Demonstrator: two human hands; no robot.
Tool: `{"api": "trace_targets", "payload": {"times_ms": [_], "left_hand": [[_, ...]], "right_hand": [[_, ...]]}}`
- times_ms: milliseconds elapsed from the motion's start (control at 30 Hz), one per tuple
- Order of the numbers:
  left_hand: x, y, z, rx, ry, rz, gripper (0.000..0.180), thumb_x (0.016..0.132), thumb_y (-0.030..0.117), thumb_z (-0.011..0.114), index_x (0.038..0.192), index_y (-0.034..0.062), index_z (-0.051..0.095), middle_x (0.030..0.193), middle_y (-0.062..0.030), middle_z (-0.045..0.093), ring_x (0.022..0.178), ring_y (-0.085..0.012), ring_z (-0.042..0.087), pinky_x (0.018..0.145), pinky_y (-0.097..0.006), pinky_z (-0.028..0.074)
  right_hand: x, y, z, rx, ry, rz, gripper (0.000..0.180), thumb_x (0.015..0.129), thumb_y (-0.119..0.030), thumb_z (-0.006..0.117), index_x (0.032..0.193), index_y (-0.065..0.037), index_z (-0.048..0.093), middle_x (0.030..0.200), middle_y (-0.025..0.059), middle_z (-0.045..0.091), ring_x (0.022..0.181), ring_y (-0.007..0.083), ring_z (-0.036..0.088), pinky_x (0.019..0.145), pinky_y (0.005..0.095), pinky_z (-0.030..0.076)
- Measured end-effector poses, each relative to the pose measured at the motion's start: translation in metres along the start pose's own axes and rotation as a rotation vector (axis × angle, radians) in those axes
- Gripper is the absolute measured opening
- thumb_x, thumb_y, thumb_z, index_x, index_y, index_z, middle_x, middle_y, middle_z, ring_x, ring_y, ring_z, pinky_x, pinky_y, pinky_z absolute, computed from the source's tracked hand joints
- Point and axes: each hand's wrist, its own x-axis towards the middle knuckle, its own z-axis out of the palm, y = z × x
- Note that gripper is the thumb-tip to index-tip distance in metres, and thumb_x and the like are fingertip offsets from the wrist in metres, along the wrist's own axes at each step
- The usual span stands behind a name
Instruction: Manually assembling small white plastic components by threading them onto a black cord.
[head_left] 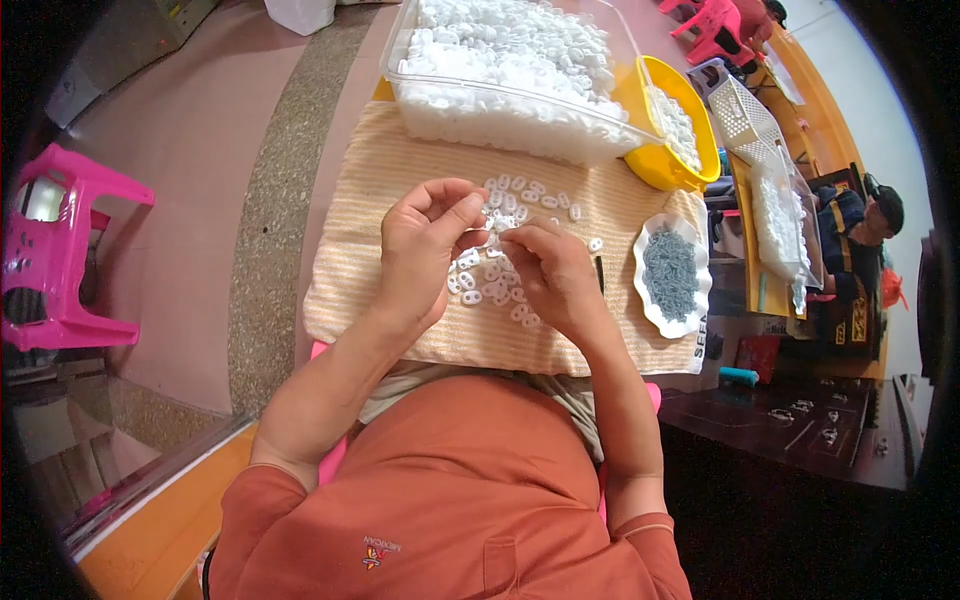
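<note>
- Left hand (pixel 425 250) mid-frame over the cloth (pixel 380 200), fingers curled, thumb and forefinger pinched narrow on a small white part; the part itself is too small to make out.
- Right hand (pixel 550 270) just beside it, fingertips meeting the left's, also pinched narrow; can't tell if it holds its own part.
- Loose white parts (pixel 500 285) scattered on the cloth under and above both hands, centre of frame.
- Clear bin (pixel 500 105) of the same white parts, top centre, touching the cloth's far edge.
- Yellow bowl (pixel 655 165) upper right, next to the bin.
- White dish (pixel 650 290) of grey pins right of the right hand.
- Pink stool (pixel 60 260) far left.
</note>
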Motion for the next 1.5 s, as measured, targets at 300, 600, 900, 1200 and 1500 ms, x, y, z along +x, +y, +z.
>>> {"api": "trace_targets", "payload": {"times_ms": [300,600,900,1200,1500], "left_hand": [[-0.01,-0.01,0.002,0.327,-0.351,-0.057,0.013,0.087,0.009,0.068,0.096,0.0008,0.064,0.085,-0.0044,0.066,0.077,-0.0102,0.064,0.071,-0.024,0.055],[-0.018,-0.007,0.011,0.217,-0.372,-0.263,0.014,0.089,0.011,0.067,0.098,0.0012,0.063,0.089,-0.0053,0.067,0.079,-0.0106,0.064,0.071,-0.026,0.056],[-0.021,-0.016,0.009,0.121,-0.388,-0.34,0.014,0.089,0.011,0.067,0.098,0.0017,0.062,0.089,-0.0056,0.066,0.078,-0.0117,0.065,0.071,-0.025,0.057],[-0.028,-0.019,0.013,0.089,-0.425,-0.414,0.015,0.088,0.01,0.067,0.099,0.0008,0.062,0.09,-0.006,0.066,0.077,-0.0122,0.064,0.072,-0.026,0.057],[-0.03,-0.025,0.012,0.088,-0.408,-0.421,0.017,0.089,0.009,0.066,0.103,0.0007,0.063,0.09,-0.0061,0.066,0.08,-0.0118,0.065,0.074,-0.027,0.057]], "right_hand": [[-0.015,0.001,-0.024,0.809,0.056,0.338,0.013,0.091,-0.011,0.064,0.089,0.001,0.065,0.067,-0.0011,0.059,0.056,0.0038,0.051,0.049,0.0202,0.04],[-0.026,0.008,-0.023,1.088,0.037,0.375,0.015,0.09,-0.015,0.066,0.09,0.001,0.065,0.071,0.0024,0.063,0.057,0.0055,0.054,0.047,0.0206,0.043],[-0.037,0.011,-0.026,1.018,0.069,0.219,0.014,0.089,-0.006,0.065,0.1,0.004,0.066,0.089,0.0096,0.063,0.062,0.011,0.058,0.05,0.0228,0.049],[-0.051,0.014,-0.025,1.041,0.121,0.223,0.014,0.092,-0.007,0.061,0.098,0.004,0.065,0.089,0.0094,0.063,0.061,0.011,0.058,0.05,0.0227,0.048],[-0.076,0.025,-0.049,0.865,0.292,0.308,0.014,0.092,-0.007,0.06,0.094,0.006,0.065,0.082,0.0078,0.06,0.057,0.0109,0.055,0.049,0.0221,0.046]]}}
